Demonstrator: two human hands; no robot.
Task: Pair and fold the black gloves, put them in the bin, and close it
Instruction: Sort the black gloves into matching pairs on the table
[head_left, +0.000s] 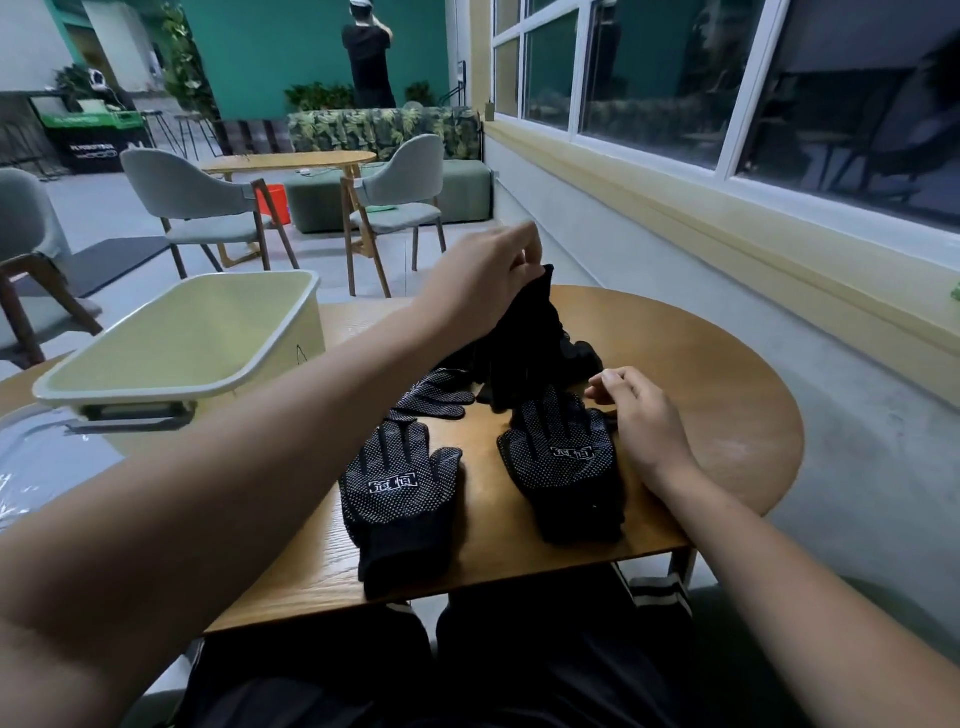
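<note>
The left hand (483, 275) pinches the cuff of one black glove (524, 317) and holds it up over the desk (701, 374). The glove's fingers hang down into the loose heap (576, 356) of gloves at the far middle. The right hand (641, 421) has its fingers loosely curled and grips nothing. It sits just beside the right flat glove (563, 467), which lies dotted palm up. A second flat glove (400, 499) lies near left, also palm up and apart from the first. A third dotted glove (439, 397) lies between it and the heap.

The step in hand looks like pairing. To do it well, the raised glove should come fully clear of the heap so it drags no others along. It can then be turned to check which way its thumb points. Next it should go onto its mate, cuff on cuff and fingers on fingers, while the right hand presses the lower glove flat so nothing slides before the fold.

The pale bin (182, 332) stands open at the left of the desk. What shows of its inside holds nothing, though its near inner wall is hidden. A clear plastic piece (36, 457), probably the lid, lies at the near left beside it.
</note>
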